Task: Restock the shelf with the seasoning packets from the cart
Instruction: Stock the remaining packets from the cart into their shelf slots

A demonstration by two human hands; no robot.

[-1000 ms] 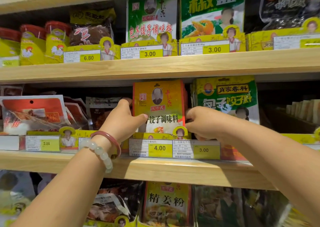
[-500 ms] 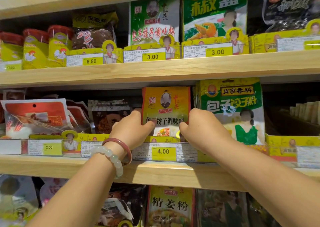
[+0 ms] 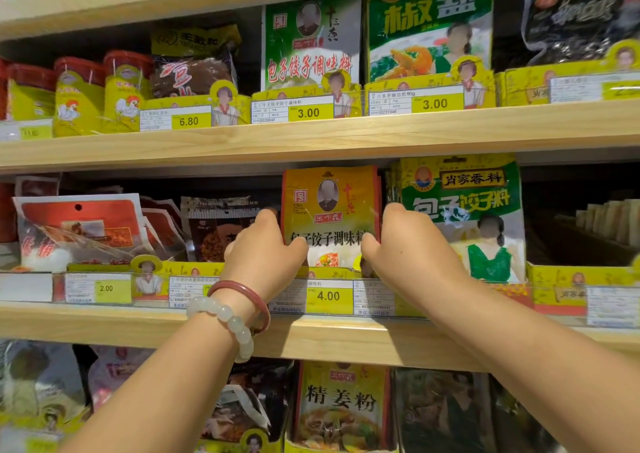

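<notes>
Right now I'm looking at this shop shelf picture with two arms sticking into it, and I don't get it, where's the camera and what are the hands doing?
There is no machine here. The camera sits on a person's head and looks forward at a wooden middle shelf, so the arms you see are that person's own. The left hand, with a red bangle and a pale bead bracelet on the wrist, and the right hand grip the two side edges of an upright yellow seasoning packet. It stands behind a 4.00 price tag, beside a green seasoning packet. More packets and price tags fill the shelves above and below.
</notes>
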